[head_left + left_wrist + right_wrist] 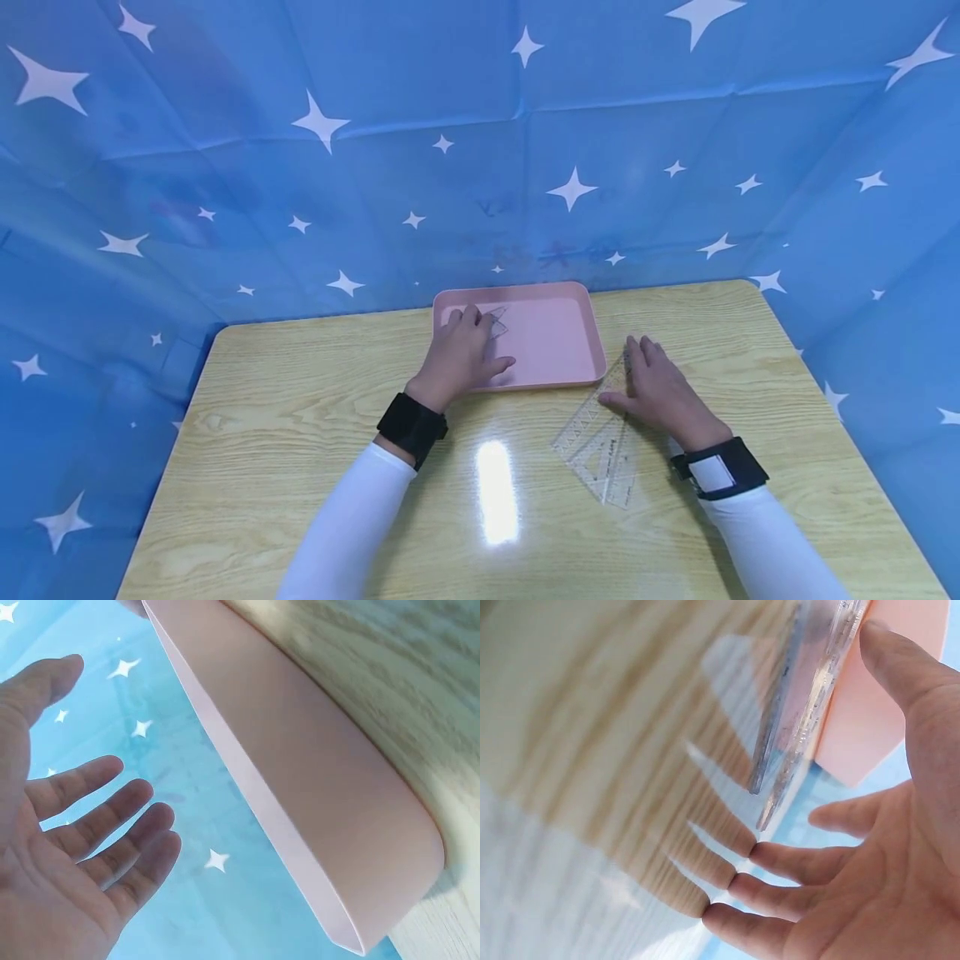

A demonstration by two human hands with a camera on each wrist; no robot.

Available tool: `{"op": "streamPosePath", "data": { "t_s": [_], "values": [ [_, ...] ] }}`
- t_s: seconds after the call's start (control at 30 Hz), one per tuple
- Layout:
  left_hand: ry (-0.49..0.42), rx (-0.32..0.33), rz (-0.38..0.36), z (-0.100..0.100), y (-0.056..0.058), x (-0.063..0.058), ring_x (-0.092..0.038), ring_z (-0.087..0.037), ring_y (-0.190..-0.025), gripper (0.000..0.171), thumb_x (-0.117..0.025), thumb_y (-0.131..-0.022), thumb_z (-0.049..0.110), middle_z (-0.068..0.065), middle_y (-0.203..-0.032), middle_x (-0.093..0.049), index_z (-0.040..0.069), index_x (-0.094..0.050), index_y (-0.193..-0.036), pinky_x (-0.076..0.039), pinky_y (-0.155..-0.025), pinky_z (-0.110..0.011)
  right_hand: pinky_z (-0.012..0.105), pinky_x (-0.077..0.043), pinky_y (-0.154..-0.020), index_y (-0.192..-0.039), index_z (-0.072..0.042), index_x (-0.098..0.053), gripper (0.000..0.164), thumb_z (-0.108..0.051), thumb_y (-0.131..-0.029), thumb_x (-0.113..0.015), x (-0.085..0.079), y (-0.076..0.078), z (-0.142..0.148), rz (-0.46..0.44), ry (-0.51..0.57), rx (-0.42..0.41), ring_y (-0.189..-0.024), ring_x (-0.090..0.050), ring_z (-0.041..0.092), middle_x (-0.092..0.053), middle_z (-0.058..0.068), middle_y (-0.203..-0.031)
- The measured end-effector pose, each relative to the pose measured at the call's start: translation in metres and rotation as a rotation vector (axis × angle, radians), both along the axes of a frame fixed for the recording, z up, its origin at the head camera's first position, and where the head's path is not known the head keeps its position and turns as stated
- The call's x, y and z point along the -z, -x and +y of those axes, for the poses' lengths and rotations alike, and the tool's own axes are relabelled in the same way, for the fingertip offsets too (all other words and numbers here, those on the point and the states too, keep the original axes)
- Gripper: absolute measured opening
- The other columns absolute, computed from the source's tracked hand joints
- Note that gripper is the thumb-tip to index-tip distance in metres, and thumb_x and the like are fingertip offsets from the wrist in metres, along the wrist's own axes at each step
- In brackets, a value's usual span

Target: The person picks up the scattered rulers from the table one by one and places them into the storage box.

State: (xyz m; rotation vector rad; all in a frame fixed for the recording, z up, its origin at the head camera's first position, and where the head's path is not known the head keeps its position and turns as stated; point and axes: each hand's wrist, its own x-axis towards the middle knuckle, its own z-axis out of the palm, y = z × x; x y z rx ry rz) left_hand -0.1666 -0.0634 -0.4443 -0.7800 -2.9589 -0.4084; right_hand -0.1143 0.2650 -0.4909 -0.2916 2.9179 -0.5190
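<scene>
My left hand (459, 350) hovers over the left part of a pink tray (555, 337), thumb apart and fingers loosely bent. In the left wrist view its palm holds nothing. A clear plastic piece with pointed corners (498, 323) lies in the tray by those fingers, partly hidden by them. Right of the tray, my right hand (660, 392) has its fingertips on the table at the upper end of a clear ruler (581, 423). A clear set square (600, 462) overlaps that ruler. In the right wrist view, the thumb (900, 667) is close beside the clear plastic edges (810, 712).
The wood-grain table (300, 417) ends at a blue curtain with white stars (450, 192) behind the tray. Light glares off the tabletop (497, 492) between my forearms. Each wrist wears a black band (412, 427).
</scene>
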Motion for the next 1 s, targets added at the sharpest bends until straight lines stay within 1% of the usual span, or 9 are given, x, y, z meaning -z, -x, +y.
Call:
{"op": "streamPosePath", "data": {
  "t_s": [0.1,0.23,0.3,0.43,0.5,0.6,0.73,0.9,1.0],
  "values": [
    [0.001,0.042,0.049,0.002,-0.007,-0.001,-0.057,-0.032,-0.105,0.066,-0.076,-0.09,0.052,-0.014,-0.119,-0.061,0.003,-0.064,-0.131,-0.05,-0.093,-0.043,0.067,-0.029,-0.117,-0.157,0.015,-0.019,0.108,-0.05,-0.091,-0.075,0.0,-0.001,-0.001,-0.006,-0.027,-0.005,-0.147,-0.023,0.06,-0.022,0.044,-0.158],
    [-0.024,0.129,0.137,0.006,-0.019,-0.003,-0.059,-0.032,-0.117,0.062,-0.077,-0.09,0.048,-0.014,-0.125,-0.063,0.002,-0.064,-0.13,-0.049,-0.104,-0.044,0.067,-0.032,-0.115,-0.155,0.015,-0.023,0.105,-0.049,-0.092,-0.075,-0.002,-0.001,-0.003,0.011,-0.054,-0.02,-0.144,-0.029,0.059,-0.03,0.044,-0.154],
    [-0.039,0.166,0.17,0.008,-0.026,-0.003,-0.06,-0.032,-0.12,0.061,-0.078,-0.09,0.046,-0.015,-0.125,-0.063,0.002,-0.065,-0.13,-0.048,-0.107,-0.045,0.067,-0.035,-0.113,-0.155,0.015,-0.025,0.103,-0.05,-0.091,-0.075,-0.003,-0.001,-0.003,0.024,-0.067,-0.027,-0.141,-0.034,0.058,-0.035,0.043,-0.151],
    [-0.055,0.212,0.215,0.012,-0.037,-0.002,-0.062,-0.029,-0.118,0.061,-0.079,-0.089,0.045,-0.014,-0.124,-0.065,0.002,-0.065,-0.13,-0.05,-0.105,-0.042,0.066,-0.04,-0.108,-0.153,0.014,-0.028,0.102,-0.05,-0.09,-0.076,-0.002,0.0,-0.004,0.063,-0.086,-0.042,-0.132,-0.041,0.056,-0.043,0.041,-0.142],
    [-0.06,0.233,0.221,0.013,-0.041,-0.001,-0.062,-0.029,-0.12,0.062,-0.08,-0.088,0.046,-0.014,-0.126,-0.065,0.003,-0.065,-0.131,-0.05,-0.105,-0.041,0.066,-0.041,-0.107,-0.154,0.013,-0.028,0.103,-0.051,-0.089,-0.077,-0.001,0.0,-0.004,0.065,-0.093,-0.045,-0.131,-0.042,0.056,-0.044,0.04,-0.141],
    [-0.055,0.264,0.215,0.017,-0.048,0.0,-0.061,-0.03,-0.124,0.065,-0.08,-0.088,0.048,-0.015,-0.133,-0.063,0.004,-0.063,-0.133,-0.05,-0.106,-0.04,0.068,-0.04,-0.108,-0.154,0.013,-0.027,0.105,-0.053,-0.088,-0.077,0.0,0.0,-0.004,0.055,-0.111,-0.038,-0.134,-0.039,0.058,-0.04,0.042,-0.145],
    [-0.051,0.319,0.2,0.022,-0.059,0.002,-0.057,-0.03,-0.13,0.067,-0.08,-0.088,0.047,-0.017,-0.14,-0.059,0.003,-0.061,-0.135,-0.047,-0.11,-0.04,0.069,-0.042,-0.105,-0.153,0.012,-0.03,0.107,-0.057,-0.087,-0.077,0.002,0.003,-0.006,0.062,-0.152,-0.037,-0.134,-0.038,0.062,-0.039,0.045,-0.146],
    [-0.029,0.391,0.194,0.031,-0.074,0.005,-0.054,-0.028,-0.135,0.062,-0.078,-0.091,0.046,-0.016,-0.144,-0.058,0.003,-0.062,-0.133,-0.044,-0.114,-0.037,0.068,-0.045,-0.102,-0.148,0.015,-0.038,0.105,-0.062,-0.086,-0.075,0.005,0.004,-0.01,0.099,-0.221,-0.053,-0.13,-0.041,0.064,-0.041,0.046,-0.141],
    [-0.02,0.437,0.171,0.038,-0.084,0.007,-0.054,-0.026,-0.136,0.057,-0.077,-0.092,0.043,-0.013,-0.143,-0.059,0.004,-0.064,-0.13,-0.041,-0.117,-0.034,0.067,-0.045,-0.103,-0.145,0.016,-0.041,0.103,-0.062,-0.087,-0.074,0.006,0.003,-0.009,0.111,-0.249,-0.061,-0.131,-0.041,0.063,-0.042,0.045,-0.141]
  ]
}}
